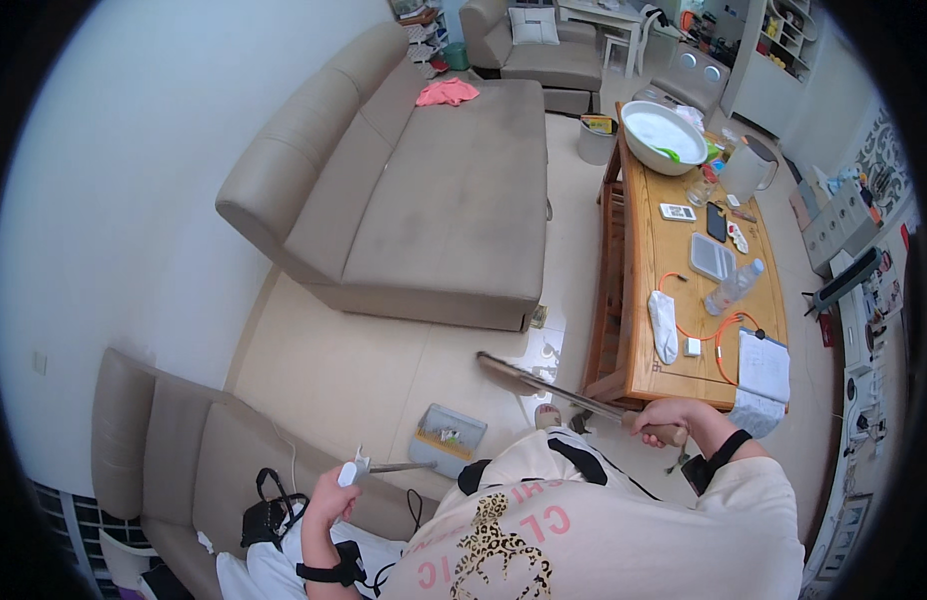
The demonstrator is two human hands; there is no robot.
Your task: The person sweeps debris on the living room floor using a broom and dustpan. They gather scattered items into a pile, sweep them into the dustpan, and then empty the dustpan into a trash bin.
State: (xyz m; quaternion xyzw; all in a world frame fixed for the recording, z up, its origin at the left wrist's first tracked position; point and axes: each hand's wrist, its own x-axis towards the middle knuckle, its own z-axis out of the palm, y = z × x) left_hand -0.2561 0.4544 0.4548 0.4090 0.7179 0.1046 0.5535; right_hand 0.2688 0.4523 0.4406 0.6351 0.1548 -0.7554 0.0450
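Observation:
My right hand (662,421) grips the brown handle of a long tool (553,388), whose broad end hangs above the floor tiles between the sofas; what kind of tool it is I cannot tell. My left hand (334,496) is closed around the white and grey grip of a thin metal rod (403,466), which points right toward a dustpan (463,429). That grey dustpan has a yellow toothed strip and some debris in it, and lies on the floor beside the near sofa.
A long beige sofa (463,202) with a pink cloth (447,92) stands ahead. To the right is a wooden table (658,255) bearing a white basin (662,135), a plastic bottle (733,287), an orange cable and a notebook (763,364). A black handbag (265,521) rests on the near sofa (231,442).

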